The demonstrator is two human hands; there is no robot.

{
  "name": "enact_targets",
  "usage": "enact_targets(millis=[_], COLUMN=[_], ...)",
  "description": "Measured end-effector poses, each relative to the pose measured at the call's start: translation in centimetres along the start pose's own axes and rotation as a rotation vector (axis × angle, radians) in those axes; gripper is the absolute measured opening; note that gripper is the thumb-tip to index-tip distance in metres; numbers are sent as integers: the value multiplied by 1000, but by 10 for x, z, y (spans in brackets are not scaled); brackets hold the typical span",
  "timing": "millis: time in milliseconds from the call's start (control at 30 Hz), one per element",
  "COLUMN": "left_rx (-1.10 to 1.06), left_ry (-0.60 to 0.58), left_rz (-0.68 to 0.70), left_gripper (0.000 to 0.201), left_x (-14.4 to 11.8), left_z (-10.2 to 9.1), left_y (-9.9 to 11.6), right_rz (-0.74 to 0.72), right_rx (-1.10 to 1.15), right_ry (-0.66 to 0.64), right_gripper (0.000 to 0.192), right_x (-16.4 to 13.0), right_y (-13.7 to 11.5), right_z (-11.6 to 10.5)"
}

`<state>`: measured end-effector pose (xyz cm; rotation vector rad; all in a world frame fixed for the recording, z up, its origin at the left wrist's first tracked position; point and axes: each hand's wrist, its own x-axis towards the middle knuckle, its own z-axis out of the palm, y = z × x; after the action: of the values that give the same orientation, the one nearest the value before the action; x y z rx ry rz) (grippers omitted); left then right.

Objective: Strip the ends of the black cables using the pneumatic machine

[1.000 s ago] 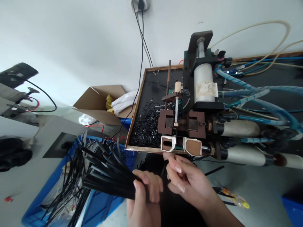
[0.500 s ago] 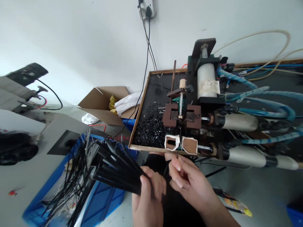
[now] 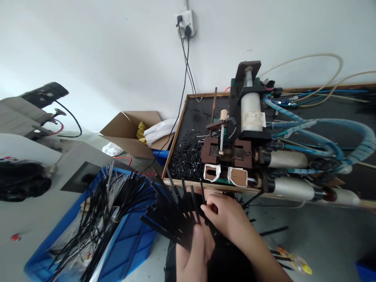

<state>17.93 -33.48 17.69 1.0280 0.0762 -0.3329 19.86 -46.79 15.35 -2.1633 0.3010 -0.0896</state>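
Left hand clenching around a fanned bundle of black strips, gripping it at the lower end, the strips spreading up and to the left. Right hand reaching into the top of that fan, fingertips pinching at one strip beside the left thumb; impossible to tell whether fully gripping it or just touching. Both hands hovering just below the front edge of the bench, near the two white-rimmed openings of the pneumatic machine. Sitting left of the machine on the black tray, a heap of small black offcuts. Lying below and to the left, a blue crate spilling over with more long black strips. Standing against the wall behind, an open cardboard box. Hanging from a wall socket, a black cable dropping down past the tray.
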Motion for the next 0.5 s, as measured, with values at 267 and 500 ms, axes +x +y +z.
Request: enact_targets(millis=[267,500], left_rx=[0,58], left_ry=[181,263], left_rz=[-156,-103], left_gripper=[41,47], left_x=[3,7], left_z=[-3,6], left_y=[3,6], right_rz=[-232,-222], right_rx=[677,954], right_ry=[69,43], right_gripper=[26,23], right_x=[-21,-18], right_y=[-22,-21], right_z=[-8,-4])
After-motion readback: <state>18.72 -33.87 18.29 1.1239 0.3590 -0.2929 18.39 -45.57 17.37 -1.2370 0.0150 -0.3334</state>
